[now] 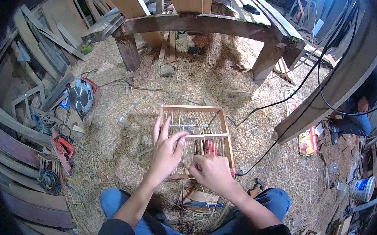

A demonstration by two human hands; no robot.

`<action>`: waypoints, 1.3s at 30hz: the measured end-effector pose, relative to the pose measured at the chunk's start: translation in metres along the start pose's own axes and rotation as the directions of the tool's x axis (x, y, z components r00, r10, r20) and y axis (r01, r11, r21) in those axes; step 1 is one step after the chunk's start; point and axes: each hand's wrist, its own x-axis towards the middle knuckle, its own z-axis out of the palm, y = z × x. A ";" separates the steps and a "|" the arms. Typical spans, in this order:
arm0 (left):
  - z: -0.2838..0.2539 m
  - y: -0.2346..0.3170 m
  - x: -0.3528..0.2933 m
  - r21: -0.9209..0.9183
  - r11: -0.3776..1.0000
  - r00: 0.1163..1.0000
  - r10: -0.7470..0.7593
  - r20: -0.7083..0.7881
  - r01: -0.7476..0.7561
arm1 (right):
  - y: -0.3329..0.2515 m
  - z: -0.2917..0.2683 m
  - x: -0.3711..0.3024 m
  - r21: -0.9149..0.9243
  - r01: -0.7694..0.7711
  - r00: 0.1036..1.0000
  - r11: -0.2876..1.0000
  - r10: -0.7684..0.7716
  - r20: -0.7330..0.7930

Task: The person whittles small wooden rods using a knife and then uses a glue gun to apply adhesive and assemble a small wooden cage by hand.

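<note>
The frame (207, 136) is lying with its long axis running outward, left hand (167, 151) spreading over its left side, right hand (214, 174) curling over its near end, any grasp impossible to tell.

wooden bench (190, 22), straw-coloured floor (203, 87)

Operator apparel: sleeves (116, 232), blk/v. dark, plain. Forearms (252, 206) exp'd below cuffs. L hand (167, 152), R hand (214, 174): bare. Trousers (276, 203): med. blue, denim-type.
</note>
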 end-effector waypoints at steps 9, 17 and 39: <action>0.002 0.002 0.001 -0.040 0.999 1.000 0.023 0.020 -0.022 | 0.003 -0.001 0.008 -0.028 -0.024 0.991 0.999 0.020 -0.129; -0.003 0.003 0.012 0.019 1.000 0.998 0.008 0.064 -0.009 | 0.013 -0.011 0.010 -0.011 0.072 0.971 0.997 -0.072 -0.227; -0.039 0.017 0.006 -0.211 0.924 0.948 -0.310 0.070 0.318 | 0.008 -0.049 -0.001 0.220 -0.126 0.974 0.967 0.163 -0.160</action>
